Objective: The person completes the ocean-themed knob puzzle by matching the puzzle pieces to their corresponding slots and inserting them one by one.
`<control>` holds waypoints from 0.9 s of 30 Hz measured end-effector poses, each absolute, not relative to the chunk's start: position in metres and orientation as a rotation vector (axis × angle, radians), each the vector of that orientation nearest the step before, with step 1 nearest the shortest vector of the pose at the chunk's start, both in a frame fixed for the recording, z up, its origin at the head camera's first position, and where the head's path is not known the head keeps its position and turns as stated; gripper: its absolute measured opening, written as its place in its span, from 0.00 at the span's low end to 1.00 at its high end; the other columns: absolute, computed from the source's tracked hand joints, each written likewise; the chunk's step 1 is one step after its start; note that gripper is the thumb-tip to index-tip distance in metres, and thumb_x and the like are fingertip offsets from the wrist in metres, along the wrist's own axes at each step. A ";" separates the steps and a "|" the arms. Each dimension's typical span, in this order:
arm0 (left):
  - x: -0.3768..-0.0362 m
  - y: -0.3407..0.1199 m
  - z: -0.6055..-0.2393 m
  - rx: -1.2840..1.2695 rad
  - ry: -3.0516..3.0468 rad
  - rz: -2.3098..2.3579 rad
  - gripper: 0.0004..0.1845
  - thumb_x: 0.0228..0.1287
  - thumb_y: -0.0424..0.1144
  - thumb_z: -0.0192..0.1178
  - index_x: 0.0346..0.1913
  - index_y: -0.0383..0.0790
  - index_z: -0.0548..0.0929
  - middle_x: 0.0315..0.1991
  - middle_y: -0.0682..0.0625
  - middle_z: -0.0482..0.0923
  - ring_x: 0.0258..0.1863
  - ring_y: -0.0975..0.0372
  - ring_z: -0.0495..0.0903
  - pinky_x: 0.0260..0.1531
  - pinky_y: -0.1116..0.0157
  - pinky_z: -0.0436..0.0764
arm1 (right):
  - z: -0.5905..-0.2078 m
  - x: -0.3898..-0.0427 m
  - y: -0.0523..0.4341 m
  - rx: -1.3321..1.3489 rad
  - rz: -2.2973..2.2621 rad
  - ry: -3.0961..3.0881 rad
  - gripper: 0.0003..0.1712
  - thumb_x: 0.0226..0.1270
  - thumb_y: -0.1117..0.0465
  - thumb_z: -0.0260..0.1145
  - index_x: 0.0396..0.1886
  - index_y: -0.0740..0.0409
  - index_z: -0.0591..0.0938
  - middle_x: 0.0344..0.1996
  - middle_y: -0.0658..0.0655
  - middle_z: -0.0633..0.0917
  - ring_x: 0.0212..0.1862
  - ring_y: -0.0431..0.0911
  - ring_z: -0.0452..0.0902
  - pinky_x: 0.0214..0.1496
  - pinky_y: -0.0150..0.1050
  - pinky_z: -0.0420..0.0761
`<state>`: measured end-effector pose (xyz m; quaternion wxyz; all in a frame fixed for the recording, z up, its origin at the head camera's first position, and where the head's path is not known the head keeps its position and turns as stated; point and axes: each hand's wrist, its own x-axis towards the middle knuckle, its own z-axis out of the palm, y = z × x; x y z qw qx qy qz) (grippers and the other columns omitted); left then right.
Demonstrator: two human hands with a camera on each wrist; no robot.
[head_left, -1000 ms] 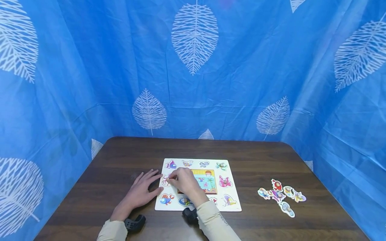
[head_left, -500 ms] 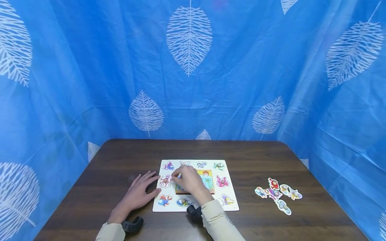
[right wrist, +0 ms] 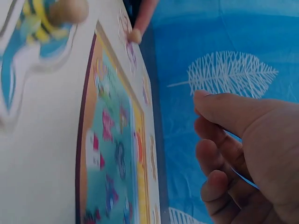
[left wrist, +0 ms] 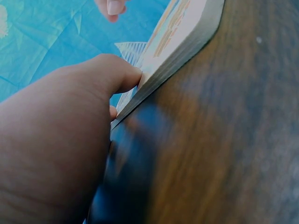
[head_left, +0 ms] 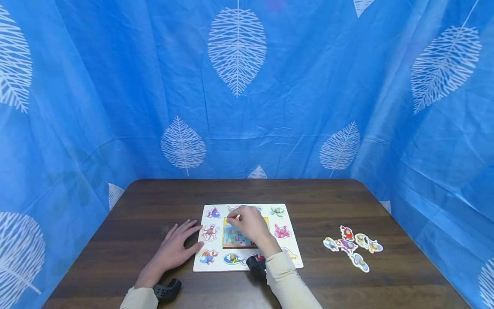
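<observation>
Puzzle board (head_left: 295, 253) lies flat on the dark wood counter (head_left: 332, 206), roughly mid-counter, white w/ animal pieces round a colourful centre picture (head_left: 235, 238).

Left hand (head_left: 175, 246) rests flat on the counter at the board's left edge, fingers spread and straight, holding nothing; in the left wrist view a fingertip (left wrist: 124, 74) presses against the board's side edge (left wrist: 187, 44). Right hand (head_left: 252, 225) is over the board's top-middle, above the centre picture, fingers bent down toward a piece in the top row. Something small and reddish shows at its fingertips in the head view, but can't tell whether it's pinched or just touched; right wrist view shows the fingers (right wrist: 224, 140) curled w/ nothing clearly between them, so that hand's grip can't be told.

Pieces seated in the board: purple fish (head_left: 213, 212) top-left corner, octopus (head_left: 209, 232) on left side, orange-blue fish (head_left: 207, 257) bottom-left, pink one (head_left: 282, 231) on right side, green one (head_left: 277, 211) top-right.

Well right of the board, a cluster of loose pieces (head_left: 353, 246) lies on the counter. Blue leaf-print curtain (head_left: 247, 86) stands behind and on both sides of the board. Black wrist-cam mounts show at both cuffs, near the board's front edge.
</observation>
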<state>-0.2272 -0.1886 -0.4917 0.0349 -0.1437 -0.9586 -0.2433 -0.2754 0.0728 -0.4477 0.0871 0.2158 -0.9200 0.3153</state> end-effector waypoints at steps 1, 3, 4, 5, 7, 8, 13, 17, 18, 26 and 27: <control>-0.227 -0.188 -0.492 -0.443 -2.945 -0.748 0.31 0.70 0.58 0.63 0.70 0.47 0.78 0.75 0.40 0.69 0.78 0.42 0.61 0.76 0.35 0.54 | -0.447 -0.276 0.075 0.638 0.941 -2.740 0.07 0.67 0.55 0.75 0.41 0.49 0.94 0.41 0.47 0.91 0.27 0.35 0.71 0.26 0.30 0.71; -0.227 -0.188 -0.492 -0.444 -2.943 -0.751 0.31 0.70 0.58 0.63 0.70 0.46 0.78 0.75 0.40 0.69 0.78 0.42 0.61 0.76 0.35 0.53 | -0.446 -0.277 0.081 0.618 0.931 -2.748 0.07 0.67 0.55 0.74 0.42 0.49 0.94 0.40 0.47 0.91 0.27 0.35 0.72 0.26 0.31 0.72; -0.227 -0.188 -0.492 -0.442 -2.943 -0.755 0.31 0.70 0.58 0.63 0.70 0.46 0.78 0.75 0.39 0.69 0.78 0.42 0.61 0.76 0.35 0.53 | -0.446 -0.278 0.084 0.608 0.924 -2.752 0.08 0.68 0.55 0.74 0.42 0.49 0.94 0.40 0.47 0.91 0.28 0.36 0.72 0.27 0.31 0.72; -0.227 -0.188 -0.492 -0.441 -2.944 -0.758 0.31 0.70 0.58 0.64 0.70 0.46 0.78 0.75 0.39 0.69 0.78 0.42 0.60 0.76 0.35 0.53 | -0.446 -0.278 0.086 0.596 0.922 -2.758 0.08 0.68 0.54 0.74 0.42 0.49 0.93 0.39 0.47 0.90 0.28 0.36 0.72 0.27 0.31 0.72; -0.227 -0.187 -0.492 -0.443 -2.943 -0.759 0.32 0.70 0.58 0.63 0.70 0.46 0.78 0.75 0.39 0.68 0.78 0.42 0.60 0.76 0.35 0.53 | -0.445 -0.279 0.092 0.569 0.915 -2.770 0.08 0.68 0.54 0.74 0.43 0.49 0.93 0.38 0.46 0.89 0.28 0.37 0.72 0.27 0.31 0.72; -0.227 -0.187 -0.492 -0.440 -2.943 -0.765 0.32 0.70 0.58 0.64 0.71 0.46 0.78 0.75 0.39 0.68 0.78 0.42 0.60 0.76 0.35 0.53 | -0.445 -0.280 0.095 0.556 0.908 -2.773 0.08 0.68 0.54 0.74 0.42 0.48 0.93 0.37 0.46 0.89 0.28 0.37 0.72 0.28 0.32 0.72; -0.227 -0.188 -0.491 -0.432 -2.949 -0.770 0.32 0.70 0.58 0.64 0.70 0.46 0.78 0.75 0.39 0.68 0.78 0.42 0.60 0.76 0.35 0.52 | -0.446 -0.282 0.108 0.505 0.886 -2.763 0.06 0.67 0.53 0.75 0.40 0.47 0.93 0.36 0.46 0.88 0.30 0.38 0.72 0.30 0.32 0.72; -0.226 -0.189 -0.492 -0.428 -2.957 -0.772 0.32 0.70 0.57 0.64 0.71 0.46 0.77 0.76 0.39 0.68 0.79 0.42 0.59 0.76 0.35 0.52 | -0.446 -0.282 0.117 0.480 0.891 -2.739 0.06 0.67 0.54 0.75 0.39 0.48 0.93 0.37 0.47 0.89 0.30 0.38 0.72 0.30 0.32 0.72; -0.226 -0.189 -0.491 -0.426 -2.958 -0.774 0.32 0.70 0.57 0.64 0.71 0.46 0.77 0.76 0.40 0.68 0.79 0.42 0.59 0.76 0.35 0.52 | -0.446 -0.282 0.120 0.474 0.895 -2.733 0.06 0.67 0.54 0.75 0.39 0.48 0.93 0.37 0.47 0.89 0.30 0.38 0.73 0.30 0.32 0.73; -0.227 -0.189 -0.491 -0.436 -2.952 -0.759 0.32 0.70 0.57 0.64 0.71 0.46 0.77 0.76 0.39 0.68 0.79 0.42 0.60 0.76 0.34 0.52 | -0.443 -0.281 0.141 0.412 0.934 -2.719 0.06 0.66 0.55 0.76 0.40 0.49 0.93 0.35 0.47 0.88 0.31 0.39 0.73 0.31 0.32 0.73; -0.227 -0.189 -0.491 -0.437 -2.950 -0.761 0.32 0.70 0.57 0.64 0.71 0.46 0.77 0.76 0.39 0.68 0.78 0.42 0.60 0.76 0.34 0.52 | -0.443 -0.281 0.144 0.398 0.932 -2.724 0.06 0.66 0.55 0.76 0.40 0.49 0.93 0.35 0.47 0.88 0.31 0.39 0.73 0.31 0.33 0.73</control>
